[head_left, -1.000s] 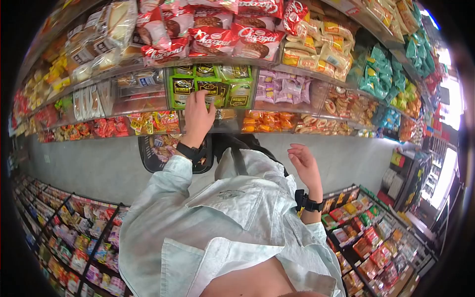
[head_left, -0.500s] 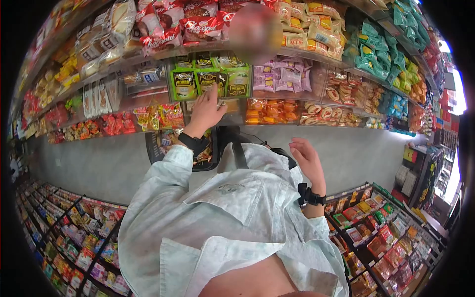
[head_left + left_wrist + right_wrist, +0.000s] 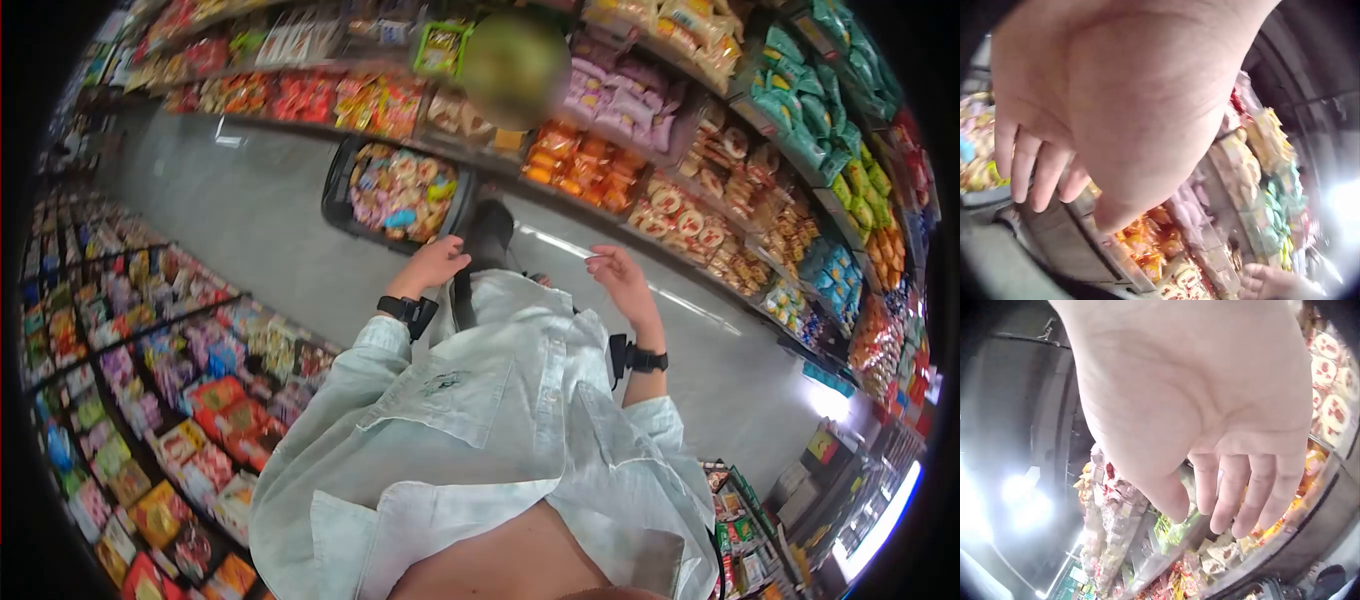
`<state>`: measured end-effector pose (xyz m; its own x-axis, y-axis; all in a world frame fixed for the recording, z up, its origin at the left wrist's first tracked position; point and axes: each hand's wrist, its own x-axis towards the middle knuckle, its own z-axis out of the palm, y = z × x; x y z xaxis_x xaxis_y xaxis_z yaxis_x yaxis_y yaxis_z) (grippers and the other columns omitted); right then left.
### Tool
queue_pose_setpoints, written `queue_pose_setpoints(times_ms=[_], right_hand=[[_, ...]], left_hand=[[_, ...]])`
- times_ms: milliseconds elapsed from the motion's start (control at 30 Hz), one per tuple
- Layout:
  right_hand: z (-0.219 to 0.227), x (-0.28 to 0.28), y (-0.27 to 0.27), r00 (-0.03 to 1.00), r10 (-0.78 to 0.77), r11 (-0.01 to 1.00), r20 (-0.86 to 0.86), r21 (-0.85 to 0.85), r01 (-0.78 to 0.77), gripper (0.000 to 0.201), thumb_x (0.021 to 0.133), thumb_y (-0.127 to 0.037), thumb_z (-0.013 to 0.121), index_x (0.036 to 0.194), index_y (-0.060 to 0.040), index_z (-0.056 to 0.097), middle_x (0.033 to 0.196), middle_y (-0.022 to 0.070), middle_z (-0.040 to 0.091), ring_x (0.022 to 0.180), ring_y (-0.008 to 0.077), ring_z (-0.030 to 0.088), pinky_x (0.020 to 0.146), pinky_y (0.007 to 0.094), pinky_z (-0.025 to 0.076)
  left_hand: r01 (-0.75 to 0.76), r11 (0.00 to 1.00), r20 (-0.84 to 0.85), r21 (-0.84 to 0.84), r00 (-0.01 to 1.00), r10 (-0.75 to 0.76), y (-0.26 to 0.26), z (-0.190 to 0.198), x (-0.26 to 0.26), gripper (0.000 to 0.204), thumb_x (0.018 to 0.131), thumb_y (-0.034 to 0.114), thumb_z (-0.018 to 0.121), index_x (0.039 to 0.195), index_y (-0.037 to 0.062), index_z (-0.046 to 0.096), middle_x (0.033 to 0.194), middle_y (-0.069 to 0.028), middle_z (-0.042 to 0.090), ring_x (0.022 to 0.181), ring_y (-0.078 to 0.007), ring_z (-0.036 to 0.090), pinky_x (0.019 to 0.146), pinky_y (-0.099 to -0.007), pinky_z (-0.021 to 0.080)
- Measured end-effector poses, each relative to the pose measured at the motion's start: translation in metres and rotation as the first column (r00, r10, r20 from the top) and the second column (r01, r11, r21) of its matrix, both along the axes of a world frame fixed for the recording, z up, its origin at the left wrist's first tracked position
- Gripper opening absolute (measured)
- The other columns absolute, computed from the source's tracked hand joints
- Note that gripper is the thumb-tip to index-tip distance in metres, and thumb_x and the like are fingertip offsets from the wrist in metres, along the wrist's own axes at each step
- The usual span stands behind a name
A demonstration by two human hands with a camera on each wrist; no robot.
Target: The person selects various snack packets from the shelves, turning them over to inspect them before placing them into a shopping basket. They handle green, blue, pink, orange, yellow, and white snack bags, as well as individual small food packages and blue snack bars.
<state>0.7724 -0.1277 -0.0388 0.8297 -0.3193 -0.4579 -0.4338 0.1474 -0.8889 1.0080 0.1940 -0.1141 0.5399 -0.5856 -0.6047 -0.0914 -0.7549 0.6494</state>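
My left hand [image 3: 432, 265] hangs in front of the body, just below the black shopping basket [image 3: 335, 198] on the floor. Nothing lies in its palm in the left wrist view, where the fingers [image 3: 1047, 172] are loosely extended. Inside the basket are many small wrapped snacks [image 3: 395, 190]. The right hand [image 3: 615, 272] is raised at waist height, apart from the shelf, its fingers [image 3: 1232, 494] relaxed around nothing. Nearest ahead of it are bins of orange-wrapped snacks [image 3: 585, 165] and round biscuits with red centres [image 3: 680, 218].
Tiered snack shelves curve across the front, with purple packets [image 3: 620, 95], teal bags [image 3: 800, 100] and a green packet [image 3: 440, 48]. A blurred patch hides part of them. Racks of packaged goods [image 3: 200, 380] stand behind on the left. Grey floor [image 3: 250, 190] runs between.
My left hand has left the green packets on the shelf and drawn back beside the basket. The head view has turned and dropped, showing more of the basket. The right hand remains raised.
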Motion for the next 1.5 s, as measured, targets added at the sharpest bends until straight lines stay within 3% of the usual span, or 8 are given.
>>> queue_pose_setpoints(times_ms=[233, 600, 733, 967, 1200, 1300, 1367, 1500], right_hand=[[-0.107, -0.089, 0.015, 0.92, -0.12, 0.972, -0.372, 0.143, 0.185, 0.03, 0.102, -0.023, 0.06, 0.128, -0.0091, 0.063, 0.114, 0.0051, 0.071, 0.105, 0.0162, 0.067, 0.093, 0.0298, 0.053], [-0.236, -0.272, 0.126, 0.452, -0.303, 0.8, -0.839, 0.035, 0.599, 0.019, 0.097, -0.021, 0.063, 0.108, -0.0057, 0.063, 0.099, 0.0079, 0.069, 0.077, 0.0243, 0.068, 0.061, 0.0356, 0.057], [-0.224, -0.232, 0.167, 0.552, -0.272, 0.897, -0.788, -0.001, 0.442, 0.019, 0.098, -0.022, 0.062, 0.111, -0.0075, 0.063, 0.103, 0.0058, 0.069, 0.082, 0.0206, 0.068, 0.065, 0.0335, 0.057], [-0.148, -0.071, 0.236, 0.844, -0.042, 0.994, -0.535, -0.105, -0.017, 0.024, 0.097, -0.025, 0.064, 0.116, -0.009, 0.066, 0.099, 0.0036, 0.072, 0.085, 0.0141, 0.069, 0.073, 0.0284, 0.056], [-0.139, 0.03, 0.283, 0.818, 0.208, 0.96, -0.536, -0.051, -0.277, 0.027, 0.097, -0.024, 0.064, 0.121, -0.0105, 0.066, 0.108, 0.0037, 0.072, 0.095, 0.0161, 0.069, 0.082, 0.0313, 0.056], [-0.153, 0.067, 0.297, 0.762, 0.276, 0.94, -0.586, -0.001, -0.341, 0.027, 0.097, -0.023, 0.064, 0.121, -0.0111, 0.066, 0.107, 0.0027, 0.072, 0.095, 0.0157, 0.07, 0.082, 0.0309, 0.056], [-0.172, 0.095, 0.301, 0.733, 0.318, 0.924, -0.602, 0.024, -0.382, 0.024, 0.096, -0.024, 0.064, 0.117, -0.0123, 0.066, 0.104, 0.0011, 0.071, 0.09, 0.014, 0.069, 0.078, 0.0299, 0.055], [-0.235, 0.157, 0.299, 0.649, 0.411, 0.884, -0.64, 0.105, -0.456, 0.02, 0.096, -0.025, 0.063, 0.111, -0.0122, 0.066, 0.099, 0.0003, 0.071, 0.082, 0.012, 0.067, 0.073, 0.0279, 0.055]], left_hand=[[-0.662, 0.713, -0.506, 0.23, 0.545, 0.669, 0.159, -0.042, -0.116, 0.049, 0.095, 0.029, 0.07, 0.138, 0.0083, 0.059, 0.126, -0.007, 0.068, 0.111, -0.0223, 0.065, 0.1, -0.0407, 0.05], [-0.672, 0.718, -0.399, 0.183, 0.616, 0.679, 0.322, -0.163, -0.207, 0.057, 0.085, 0.038, 0.08, 0.124, -0.0016, 0.065, 0.111, -0.0139, 0.072, 0.095, -0.0229, 0.069, 0.084, -0.0376, 0.056], [-0.702, 0.708, -0.314, 0.074, 0.657, 0.685, 0.374, -0.158, -0.227, 0.042, 0.092, 0.031, 0.072, 0.115, -0.0042, 0.068, 0.105, -0.0134, 0.073, 0.092, -0.0198, 0.067, 0.081, -0.035, 0.054], [-0.878, 0.451, -0.7, 0.163, 0.219, 0.679, 0.516, -0.185, -0.291, 0.018, 0.097, 0.019, 0.059, 0.096, 0.0039, 0.068, 0.076, -0.0046, 0.066, 0.061, -0.0152, 0.061, 0.055, -0.0304, 0.051], [-0.907, 0.136, -0.475, 0.398, -0.077, 0.877, 0.537, -0.119, -0.31, 0.028, 0.098, 0.025, 0.057, 0.073, 0.0132, 0.059, 0.064, 0.0023, 0.057, 0.047, -0.0096, 0.05, 0.042, -0.0253, 0.036], [-0.844, 0.503, -0.642, 0.187, 0.283, 0.713, 0.576, -0.168, -0.336, 0.018, 0.089, 0.028, 0.066, 0.089, 0.0102, 0.068, 0.08, -0.0019, 0.069, 0.072, -0.0161, 0.066, 0.07, -0.0318, 0.052], [-0.451, 0.887, 0.066, -0.095, 0.887, 0.458, 0.548, -0.128, -0.318, 0.022, 0.094, 0.029, 0.062, 0.088, 0.0083, 0.067, 0.078, -0.0022, 0.066, 0.07, -0.0203, 0.065, 0.066, -0.0357, 0.052], [-0.422, 0.907, 0.275, -0.019, 0.869, 0.41, 0.525, -0.082, -0.288, 0.027, 0.098, 0.031, 0.058, 0.088, 0.0063, 0.065, 0.075, -0.0026, 0.063, 0.068, -0.0245, 0.063, 0.063, -0.0396, 0.051]])
